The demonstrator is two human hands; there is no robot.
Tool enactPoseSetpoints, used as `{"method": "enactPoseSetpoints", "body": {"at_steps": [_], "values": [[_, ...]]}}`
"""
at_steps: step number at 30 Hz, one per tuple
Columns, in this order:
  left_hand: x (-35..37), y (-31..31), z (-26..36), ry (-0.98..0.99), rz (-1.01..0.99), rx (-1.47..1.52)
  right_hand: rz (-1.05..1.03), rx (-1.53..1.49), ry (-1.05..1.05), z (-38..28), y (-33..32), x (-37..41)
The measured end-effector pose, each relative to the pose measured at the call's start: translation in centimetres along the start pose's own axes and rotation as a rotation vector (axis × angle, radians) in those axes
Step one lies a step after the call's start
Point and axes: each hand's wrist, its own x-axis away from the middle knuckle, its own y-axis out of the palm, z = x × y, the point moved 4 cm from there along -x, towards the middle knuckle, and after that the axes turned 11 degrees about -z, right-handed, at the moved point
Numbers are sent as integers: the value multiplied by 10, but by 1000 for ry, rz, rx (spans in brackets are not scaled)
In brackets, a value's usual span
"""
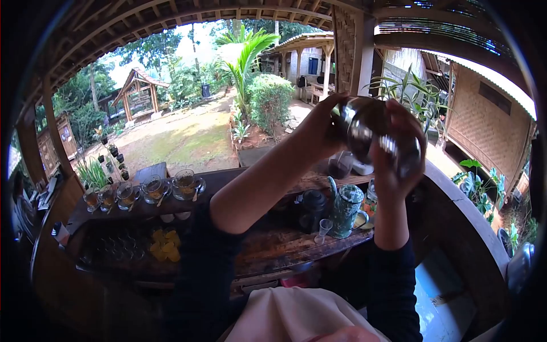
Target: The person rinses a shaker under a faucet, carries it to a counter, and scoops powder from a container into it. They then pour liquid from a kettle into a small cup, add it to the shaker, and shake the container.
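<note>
Both hands are raised in front of me at the upper right of the view. A shiny metal vessel [360,137], perhaps a shaker, is between them. My left hand [330,122] wraps round its left side. My right hand [401,154] grips its right side, fingers curled over the metal. Below on the dark wooden counter [273,248] stand a green speckled enamel pitcher [345,214], a dark lidded jar [313,205] and a small clear glass [323,229]. A round glass object [341,164] shows just under the hands, partly hidden.
Several glass cups on saucers [185,185] with spoons line the counter's left part. Below them are yellow pieces [165,245] and clear glasses [119,248]. A ledge [467,211] curves along the right. Potted plants and a garden lie beyond.
</note>
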Motion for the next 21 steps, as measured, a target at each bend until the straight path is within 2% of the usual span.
{"method": "enactPoseSetpoints", "body": {"at_steps": [2, 3, 5, 6, 7, 8, 9, 10, 12, 13, 14, 16, 17, 18, 19, 20, 21], "values": [[20, 35, 2, 53, -21, -240, -233, 415, -223, -60, -7, 12], [19, 29, -2, 50, -16, -239, -233, 413, -218, -54, -3, 14], [23, 34, -1, 382, -631, -297, -78, 330, -568, -47, 6, 22], [16, 25, 5, 384, -634, -296, 3, 289, -746, -49, 6, 26], [-1, 11, 12, 196, -538, -176, -119, 296, -443, -38, 1, 17], [-16, -7, 15, 9, -440, -54, -17, 192, -438, -8, 6, 9], [-32, -37, 15, 41, -265, 0, -16, 230, -238, 17, 7, 4], [-30, -33, 12, 41, -275, -2, 40, -31, 164, 40, 9, 8], [-16, -32, 2, 68, -93, 25, 73, -88, 226, 33, 8, 15], [-10, -32, 1, 94, -277, 105, -43, 101, -17, 6, 7, 13], [-2, -18, -3, -86, -473, 256, -157, 289, -258, -26, 5, 14], [36, 16, -11, 165, -249, -429, -145, 336, -625, -77, 9, 30], [33, 31, -16, 253, -706, -308, -145, 331, -624, -70, 16, 36], [38, 40, -16, 376, -966, -365, 17, 332, -825, -65, 20, 54], [32, 30, -12, 312, -884, -316, 182, 330, -1020, -63, 20, 67], [23, 16, -8, 248, -805, -264, 90, 235, -797, -56, 18, 46], [10, 1, -12, -21, -781, 47, -93, 227, -406, -59, 11, 29]]}}
